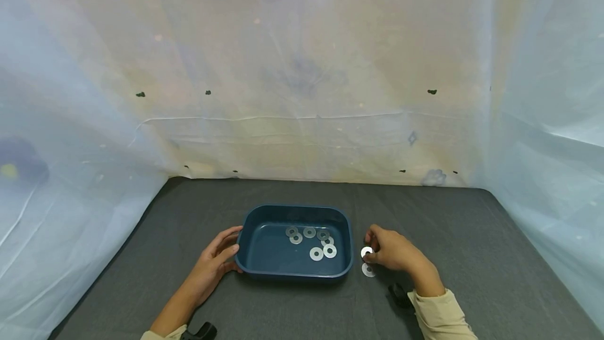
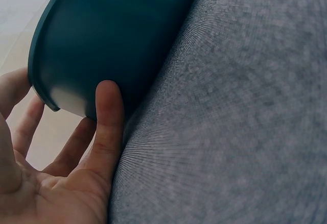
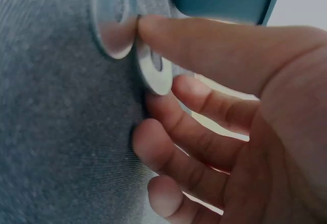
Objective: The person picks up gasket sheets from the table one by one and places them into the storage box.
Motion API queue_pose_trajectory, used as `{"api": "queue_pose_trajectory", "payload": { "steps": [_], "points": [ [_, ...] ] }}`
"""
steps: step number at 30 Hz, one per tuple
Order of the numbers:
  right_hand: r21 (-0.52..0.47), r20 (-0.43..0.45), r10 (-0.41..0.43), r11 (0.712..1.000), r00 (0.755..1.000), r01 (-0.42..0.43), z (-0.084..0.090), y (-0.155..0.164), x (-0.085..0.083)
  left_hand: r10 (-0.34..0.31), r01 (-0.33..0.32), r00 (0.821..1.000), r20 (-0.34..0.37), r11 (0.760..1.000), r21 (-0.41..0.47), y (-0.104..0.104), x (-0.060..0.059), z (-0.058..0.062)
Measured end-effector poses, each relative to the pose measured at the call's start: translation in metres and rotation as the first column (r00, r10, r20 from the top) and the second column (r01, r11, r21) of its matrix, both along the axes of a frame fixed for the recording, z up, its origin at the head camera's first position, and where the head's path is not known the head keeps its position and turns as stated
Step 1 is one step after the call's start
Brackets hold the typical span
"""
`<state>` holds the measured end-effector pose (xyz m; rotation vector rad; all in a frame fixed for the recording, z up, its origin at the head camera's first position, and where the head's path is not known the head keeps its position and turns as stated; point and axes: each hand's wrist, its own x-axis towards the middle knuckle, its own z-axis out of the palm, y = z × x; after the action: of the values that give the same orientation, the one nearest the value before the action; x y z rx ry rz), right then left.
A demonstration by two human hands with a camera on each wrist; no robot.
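Note:
A dark blue tray (image 1: 250,261) sits on the grey cloth and holds several flat metal washers (image 1: 316,253). My left hand (image 1: 231,248) rests against the tray's left wall; in the left wrist view the thumb (image 2: 108,124) presses straight on the tray (image 2: 112,35), with the other fingers behind its corner. My right hand (image 1: 370,251) is just right of the tray and pinches one washer (image 1: 366,252) on edge. In the right wrist view that pinched washer (image 3: 153,71) is held between the fingertips (image 3: 153,30). A second washer (image 1: 368,270) (image 3: 115,20) lies flat on the cloth beside it.
The grey table cloth (image 1: 472,240) runs back to pale translucent sheeting (image 1: 302,93) that walls in the far edge and both sides. Black wrist-camera mounts (image 1: 398,295) show at each sleeve. Bare cloth lies to the right of the right hand and to the left of the left hand.

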<state>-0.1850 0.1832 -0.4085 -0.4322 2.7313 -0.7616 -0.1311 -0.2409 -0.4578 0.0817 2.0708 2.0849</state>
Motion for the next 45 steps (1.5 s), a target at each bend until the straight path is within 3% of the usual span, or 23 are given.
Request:
{"api": "queue_pose_trajectory", "payload": {
  "steps": [7,16,29,40,45],
  "points": [
    [-0.002,0.003,-0.022,1.000,1.000,0.022,-0.0050,0.0038,-0.0022,0.010,-0.010,1.000,0.014,1.000,-0.002,0.0007,0.0003,0.0004],
    [-0.124,0.027,0.077,0.990,0.997,-0.073,-0.0076,0.0095,-0.0085,-0.005,0.005,1.000,-0.006,1.000,0.012,-0.0013,-0.0005,-0.0021],
    [-0.097,0.009,0.076,0.992,0.997,-0.075,-0.0095,0.0059,-0.0077,0.000,0.000,1.000,-0.009,1.000,0.015,-0.0002,0.0002,-0.0003],
    [-0.136,0.072,0.101,0.987,0.992,-0.091,-0.0071,0.0092,-0.0077,0.004,-0.004,1.000,-0.006,1.000,0.014,0.0006,0.0000,-0.0002],
    [-0.115,0.038,0.094,0.989,0.995,-0.090,-0.0064,0.0096,-0.0073,0.011,-0.011,1.000,0.000,1.000,0.011,0.0011,0.0001,-0.0002]
  ]
}}
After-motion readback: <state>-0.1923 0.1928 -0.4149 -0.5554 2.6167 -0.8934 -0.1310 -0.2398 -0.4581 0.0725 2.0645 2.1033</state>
